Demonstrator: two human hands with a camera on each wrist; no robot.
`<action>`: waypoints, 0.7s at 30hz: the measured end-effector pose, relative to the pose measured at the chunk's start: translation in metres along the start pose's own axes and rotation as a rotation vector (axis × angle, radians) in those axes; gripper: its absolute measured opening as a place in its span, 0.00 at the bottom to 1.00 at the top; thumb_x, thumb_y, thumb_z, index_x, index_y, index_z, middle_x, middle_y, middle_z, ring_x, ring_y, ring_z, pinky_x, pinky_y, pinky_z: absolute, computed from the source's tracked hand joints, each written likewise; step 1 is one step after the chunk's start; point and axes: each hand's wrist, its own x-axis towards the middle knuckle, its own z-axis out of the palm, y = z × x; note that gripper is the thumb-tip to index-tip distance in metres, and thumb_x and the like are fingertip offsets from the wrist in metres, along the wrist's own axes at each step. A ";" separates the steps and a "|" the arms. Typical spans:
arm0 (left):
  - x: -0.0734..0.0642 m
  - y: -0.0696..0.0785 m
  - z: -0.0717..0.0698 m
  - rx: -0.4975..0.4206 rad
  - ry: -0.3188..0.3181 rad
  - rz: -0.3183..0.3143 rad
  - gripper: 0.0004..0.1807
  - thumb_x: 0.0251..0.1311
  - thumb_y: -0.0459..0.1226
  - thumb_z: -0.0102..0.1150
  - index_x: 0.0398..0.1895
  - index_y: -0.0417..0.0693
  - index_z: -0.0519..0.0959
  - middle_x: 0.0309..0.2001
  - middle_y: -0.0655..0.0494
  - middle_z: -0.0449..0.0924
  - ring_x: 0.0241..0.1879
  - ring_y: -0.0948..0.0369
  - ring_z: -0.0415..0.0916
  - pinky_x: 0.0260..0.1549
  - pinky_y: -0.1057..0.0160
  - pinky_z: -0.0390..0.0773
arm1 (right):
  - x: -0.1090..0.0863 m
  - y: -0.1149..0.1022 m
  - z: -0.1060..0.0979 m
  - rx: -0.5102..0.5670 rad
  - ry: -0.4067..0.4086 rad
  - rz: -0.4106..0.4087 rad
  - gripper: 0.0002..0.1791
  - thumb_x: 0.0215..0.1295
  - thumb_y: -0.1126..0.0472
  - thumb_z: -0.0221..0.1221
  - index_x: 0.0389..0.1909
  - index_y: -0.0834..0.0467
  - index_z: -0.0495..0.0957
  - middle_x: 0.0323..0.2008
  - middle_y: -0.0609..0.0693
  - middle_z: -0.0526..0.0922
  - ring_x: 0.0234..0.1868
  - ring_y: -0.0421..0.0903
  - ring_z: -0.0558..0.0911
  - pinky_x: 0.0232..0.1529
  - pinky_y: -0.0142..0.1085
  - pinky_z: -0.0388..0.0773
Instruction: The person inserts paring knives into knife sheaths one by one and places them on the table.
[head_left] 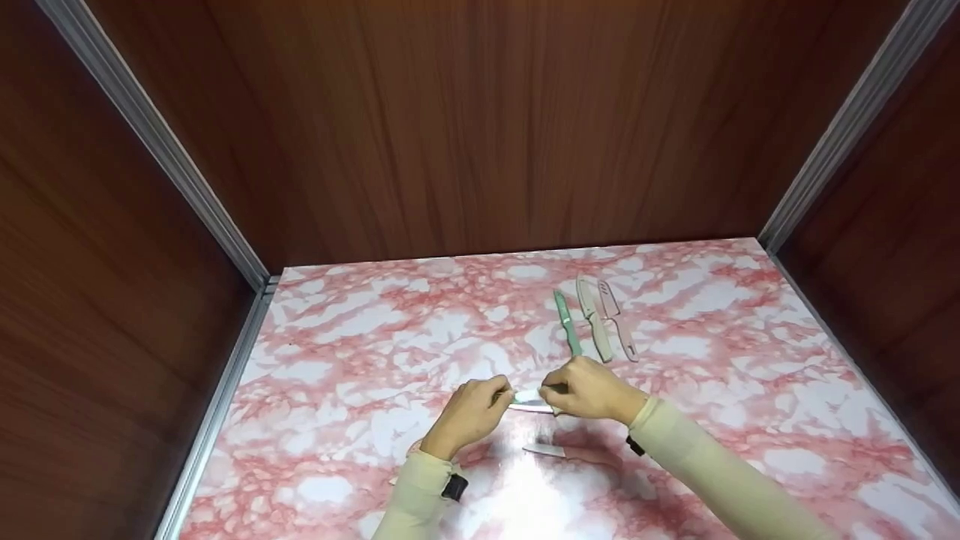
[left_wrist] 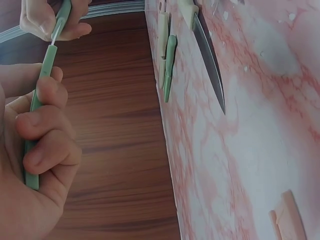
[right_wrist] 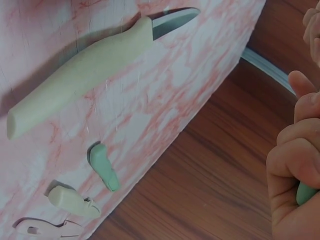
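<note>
My left hand (head_left: 469,412) grips a narrow green blade sheath (left_wrist: 34,107), its fingers curled round it in the left wrist view. Across from it, my right hand (head_left: 589,390) grips a green knife handle (right_wrist: 306,193). A short stretch of knife blade (left_wrist: 53,38) shows between handle and sheath, in line with both; how far the blade sits inside is hidden. Below the hands on the table lies a cream-handled knife (right_wrist: 80,75) with its blade bare. Nearer the body lies another bare knife (head_left: 547,449) with a pinkish handle (head_left: 592,456).
Green (head_left: 568,324), cream (head_left: 596,322) and pink (head_left: 619,322) knives lie side by side beyond the right hand, their blades covered. A pink piece (left_wrist: 287,220) lies by the left wrist. Dark wood panels (head_left: 480,135) stand round the marbled table (head_left: 337,390).
</note>
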 end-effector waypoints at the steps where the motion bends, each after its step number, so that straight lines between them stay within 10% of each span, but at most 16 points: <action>1: 0.000 0.000 0.000 0.001 -0.002 0.000 0.12 0.71 0.42 0.45 0.29 0.55 0.73 0.18 0.65 0.63 0.15 0.68 0.57 0.19 0.68 0.62 | 0.000 0.000 0.000 0.000 0.000 -0.001 0.17 0.63 0.61 0.56 0.14 0.44 0.70 0.11 0.32 0.61 0.14 0.27 0.59 0.18 0.23 0.59; 21: 0.005 0.005 0.001 0.000 -0.012 0.009 0.13 0.71 0.39 0.45 0.27 0.46 0.73 0.17 0.65 0.60 0.15 0.69 0.56 0.17 0.69 0.60 | 0.000 0.000 0.002 0.009 0.023 -0.011 0.19 0.61 0.62 0.56 0.12 0.44 0.67 0.11 0.32 0.61 0.13 0.27 0.58 0.17 0.23 0.58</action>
